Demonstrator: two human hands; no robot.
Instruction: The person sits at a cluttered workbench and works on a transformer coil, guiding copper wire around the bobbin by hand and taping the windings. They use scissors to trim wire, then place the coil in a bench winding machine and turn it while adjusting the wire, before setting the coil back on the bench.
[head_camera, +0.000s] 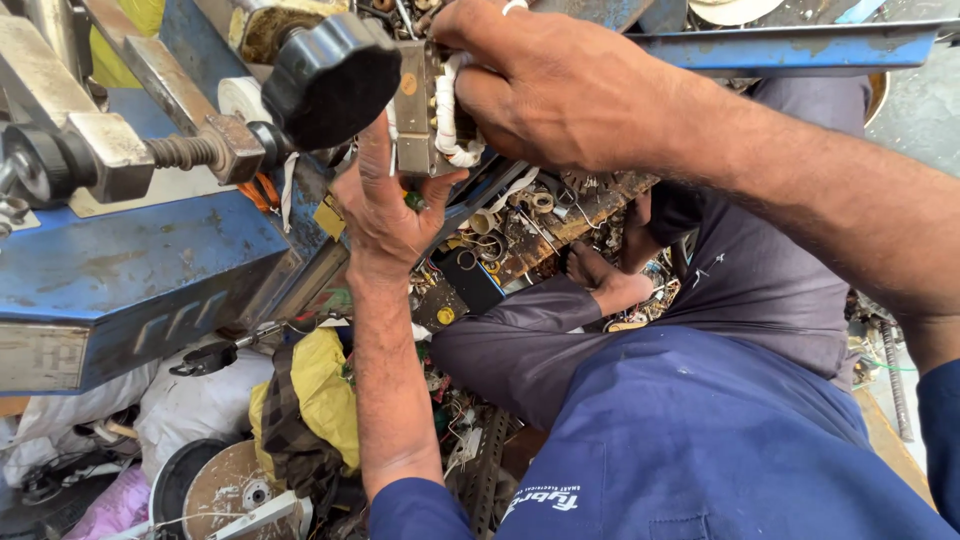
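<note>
My right hand (560, 85) grips a small metal block wound with white tape, a transformer-like core (425, 105), from above and the right. My left hand (385, 205) reaches up from below, its fingers pressed against the underside and left face of the same core. The core sits against a blue metal machine (130, 270) with a large black knob (330, 80) and a threaded rod (185, 152) just to its left. My crossed legs in dark trousers (600, 340) and a bare foot (605, 280) lie below the hands.
A blue metal rail (790, 45) runs across the top right. A tray of scrap parts and wire bits (540, 215) sits under the hands. A yellow cloth (315, 395), white sacks (195, 405) and a round disc (225, 490) lie at the lower left.
</note>
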